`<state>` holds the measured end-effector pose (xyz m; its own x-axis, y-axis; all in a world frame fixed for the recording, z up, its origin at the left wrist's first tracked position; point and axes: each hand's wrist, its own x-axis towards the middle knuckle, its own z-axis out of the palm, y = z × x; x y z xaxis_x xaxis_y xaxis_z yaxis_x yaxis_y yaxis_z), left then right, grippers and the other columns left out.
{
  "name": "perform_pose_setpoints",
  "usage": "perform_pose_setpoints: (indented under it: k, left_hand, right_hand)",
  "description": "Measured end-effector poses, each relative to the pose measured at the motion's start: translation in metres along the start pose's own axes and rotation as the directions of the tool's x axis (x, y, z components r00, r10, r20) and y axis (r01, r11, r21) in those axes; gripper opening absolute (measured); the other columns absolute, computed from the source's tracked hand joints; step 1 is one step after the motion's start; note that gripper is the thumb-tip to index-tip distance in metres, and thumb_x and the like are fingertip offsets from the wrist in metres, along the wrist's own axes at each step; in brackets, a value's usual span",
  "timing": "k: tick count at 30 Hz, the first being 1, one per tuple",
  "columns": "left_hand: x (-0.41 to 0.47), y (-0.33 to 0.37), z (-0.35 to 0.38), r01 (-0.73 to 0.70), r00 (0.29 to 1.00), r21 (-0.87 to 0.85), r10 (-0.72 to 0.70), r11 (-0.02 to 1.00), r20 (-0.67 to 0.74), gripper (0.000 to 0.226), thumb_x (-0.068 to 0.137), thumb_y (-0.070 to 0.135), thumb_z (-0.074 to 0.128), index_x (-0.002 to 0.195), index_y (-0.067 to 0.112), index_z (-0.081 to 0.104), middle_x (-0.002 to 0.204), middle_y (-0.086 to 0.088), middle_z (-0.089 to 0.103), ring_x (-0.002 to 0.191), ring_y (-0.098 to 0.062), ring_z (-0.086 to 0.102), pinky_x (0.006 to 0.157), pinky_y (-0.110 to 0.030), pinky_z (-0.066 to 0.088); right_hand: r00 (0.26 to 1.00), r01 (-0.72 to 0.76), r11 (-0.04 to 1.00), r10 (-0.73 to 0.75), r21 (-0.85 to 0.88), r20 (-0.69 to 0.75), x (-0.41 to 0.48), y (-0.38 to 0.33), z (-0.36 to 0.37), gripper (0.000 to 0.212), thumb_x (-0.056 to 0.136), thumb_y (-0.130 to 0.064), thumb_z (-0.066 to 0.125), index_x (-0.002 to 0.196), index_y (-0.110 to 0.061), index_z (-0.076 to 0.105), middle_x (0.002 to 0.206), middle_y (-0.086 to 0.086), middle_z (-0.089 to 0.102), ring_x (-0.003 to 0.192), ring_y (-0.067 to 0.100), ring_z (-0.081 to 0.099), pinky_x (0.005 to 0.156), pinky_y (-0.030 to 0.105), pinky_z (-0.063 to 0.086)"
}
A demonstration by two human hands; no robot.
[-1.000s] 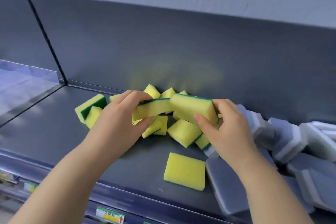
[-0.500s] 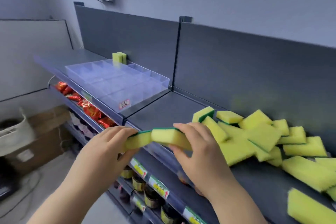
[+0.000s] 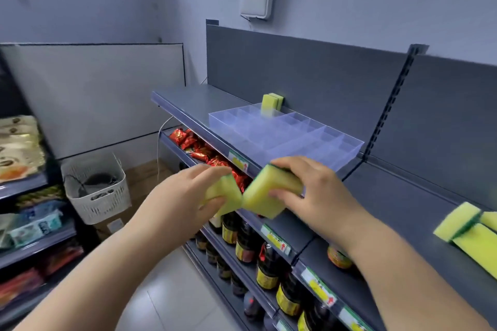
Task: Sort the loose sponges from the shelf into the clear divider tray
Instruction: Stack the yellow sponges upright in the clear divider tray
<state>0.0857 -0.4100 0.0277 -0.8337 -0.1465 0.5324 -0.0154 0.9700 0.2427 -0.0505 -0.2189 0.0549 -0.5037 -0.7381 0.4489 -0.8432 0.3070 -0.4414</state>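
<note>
at the shelf [image 3: 403, 204] front edge, just near of the clear divider tray [image 3: 223, 122], left hand [image 3: 185, 196] clamps one yellow sponge [image 3: 226, 193], right hand [image 3: 317, 191] clamps a second sponge [image 3: 269, 196], corners touching; two upright sponges [image 3: 270, 105] stand at the tray's far edge.

Top tier is a grey metal shelf [image 3: 403, 196] in two bays. Left, far bay: clear divider tray [image 3: 282, 140] sits flat, reaching close to the front lip. Two yellow sponges [image 3: 271, 105] stand upright at its far edge, either in the rear compartment or just behind it; can't tell which. Right, near bay: loose yellow-and-green sponges [image 3: 462, 226] piled at the frame edge, touching each other, well apart from the tray. Price labels [image 3: 238, 162] sit on the front rail.
</note>
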Motion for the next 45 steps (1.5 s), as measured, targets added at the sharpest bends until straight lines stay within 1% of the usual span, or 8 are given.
perform_pose_setpoints:
  k: [2,5,8,17,23,30,38,45]
  left_hand:
    - [0.022,-0.019,0.002,0.031,0.999,-0.098,-0.034,0.995,-0.026,0.044,0.082,0.038,0.066,0.123,0.037,0.051,0.106,0.024,0.049,0.071,0.001,0.050,0.068,-0.023,0.044]
    - [0.059,-0.053,0.013,0.023,0.999,-0.155,-0.030,0.988,-0.044,0.043,0.082,0.041,0.064,0.122,0.042,0.050,0.105,0.034,0.045,0.083,-0.001,0.054,0.073,-0.021,0.046]
    - [0.103,-0.091,0.027,0.013,0.997,-0.191,-0.027,0.981,-0.072,0.042,0.079,0.039,0.068,0.119,0.042,0.052,0.103,0.040,0.045,0.090,0.010,0.052,0.076,-0.007,0.039]
    - [0.236,-0.183,0.056,0.020,0.989,-0.315,-0.066,0.949,-0.134,0.044,0.074,0.035,0.064,0.115,0.043,0.053,0.110,0.035,0.050,0.095,0.013,0.050,0.079,0.001,0.034]
    - [0.307,-0.237,0.089,0.006,0.991,-0.480,-0.071,0.877,-0.116,0.044,0.076,0.027,0.071,0.111,0.046,0.053,0.108,0.032,0.052,0.097,0.009,0.052,0.082,-0.001,0.036]
    - [0.385,-0.297,0.147,-0.054,0.998,-0.619,0.061,0.784,-0.011,0.053,0.076,0.011,0.072,0.109,0.046,0.051,0.106,0.025,0.050,0.097,0.002,0.053,0.083,-0.005,0.041]
    - [0.459,-0.362,0.174,-0.053,0.963,-0.754,0.234,0.655,0.136,0.047,0.076,0.012,0.070,0.096,0.050,0.051,0.098,0.023,0.059,0.092,0.003,0.057,0.075,0.000,0.038]
    - [0.475,-0.381,0.183,0.024,0.940,-0.824,0.269,0.566,0.211,0.040,0.077,0.016,0.070,0.095,0.048,0.053,0.098,0.023,0.061,0.089,0.009,0.057,0.069,0.003,0.038]
  right_hand:
    - [0.999,-0.033,0.999,0.034,0.029,-0.016,0.030,0.007,0.003,0.039,0.078,-0.026,0.071,0.115,-0.027,0.058,0.101,-0.017,0.054,0.091,-0.001,0.047,0.078,0.005,0.034]
    - [0.998,-0.057,0.995,0.057,0.080,-0.003,0.076,0.026,0.010,0.036,0.077,-0.024,0.072,0.109,-0.035,0.057,0.100,-0.019,0.056,0.092,-0.010,0.048,0.077,-0.001,0.033]
    - [0.996,-0.075,0.988,0.080,0.134,-0.034,0.121,0.049,0.018,0.036,0.076,-0.023,0.072,0.098,-0.046,0.053,0.099,-0.025,0.058,0.094,-0.013,0.049,0.078,0.000,0.035]
    - [0.963,-0.237,0.918,0.264,0.319,-0.045,0.258,0.117,0.031,0.032,0.072,-0.026,0.072,0.099,-0.039,0.061,0.097,-0.017,0.066,0.092,0.000,0.060,0.080,0.015,0.049]
    - [0.927,-0.329,0.887,0.369,0.324,-0.067,0.315,0.148,0.034,0.031,0.074,-0.016,0.073,0.096,-0.035,0.061,0.093,-0.024,0.066,0.088,-0.004,0.062,0.077,0.010,0.049]
    - [0.798,-0.513,0.821,0.564,0.251,-0.213,0.365,0.171,0.059,0.031,0.076,-0.014,0.072,0.100,-0.028,0.059,0.099,-0.012,0.066,0.090,0.002,0.064,0.079,0.018,0.054]
    - [0.552,-0.670,0.693,0.705,0.268,-0.444,0.410,0.175,0.089,0.030,0.079,-0.014,0.070,0.094,-0.035,0.056,0.099,-0.012,0.064,0.093,0.006,0.063,0.082,0.022,0.051]
    - [0.458,-0.764,0.599,0.765,0.239,-0.453,0.423,0.181,0.111,0.030,0.080,-0.012,0.069,0.100,-0.030,0.057,0.101,-0.009,0.063,0.094,0.010,0.062,0.075,0.019,0.050]
